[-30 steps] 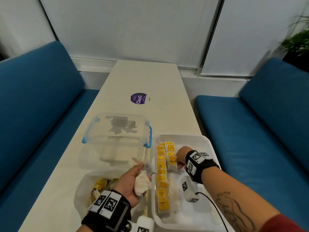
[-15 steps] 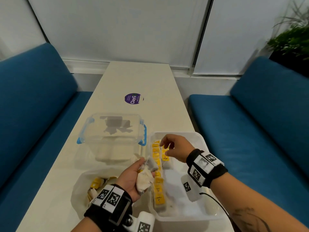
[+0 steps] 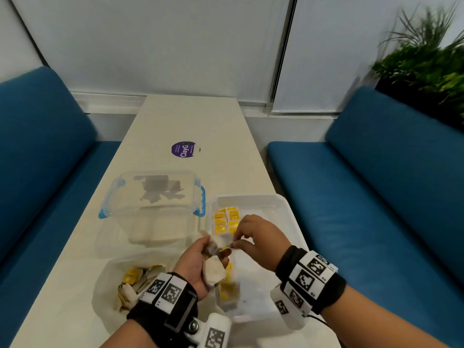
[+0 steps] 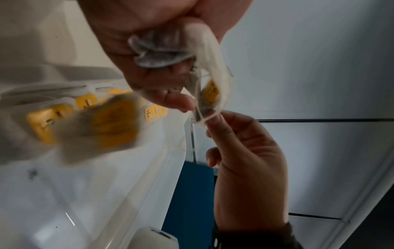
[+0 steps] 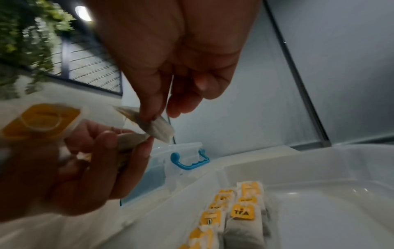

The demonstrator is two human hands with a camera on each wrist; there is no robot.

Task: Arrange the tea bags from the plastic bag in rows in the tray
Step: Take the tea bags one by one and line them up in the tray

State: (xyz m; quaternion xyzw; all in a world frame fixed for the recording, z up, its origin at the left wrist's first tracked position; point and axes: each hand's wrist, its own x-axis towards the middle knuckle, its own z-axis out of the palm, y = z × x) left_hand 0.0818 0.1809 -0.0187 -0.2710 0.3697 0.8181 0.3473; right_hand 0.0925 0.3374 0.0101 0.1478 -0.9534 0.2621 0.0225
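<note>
Left hand [image 3: 200, 262] grips bunch of tea bags [image 3: 213, 272] as supply over tray [image 3: 288, 209]; right hand [image 3: 256, 239] grip pinches one tea bag [image 5: 157, 126], peeling it off for second row.

The left hand [image 3: 198, 262] is raised in front of the body, palm turned up and inward, its fingers [image 4: 170, 99] curled round a small bunch of white paper tea bags with yellow tags [image 3: 213, 272]. The right hand [image 3: 256, 241] reaches across to meet it, back upward, thumb and forefinger [image 5: 149, 104] pinching the corner of 1 tea bag [image 5: 157, 128] at the left fingertips. Both forearms angle inward, each wrist wearing a black band with black-and-white markers [image 3: 310, 277].
</note>
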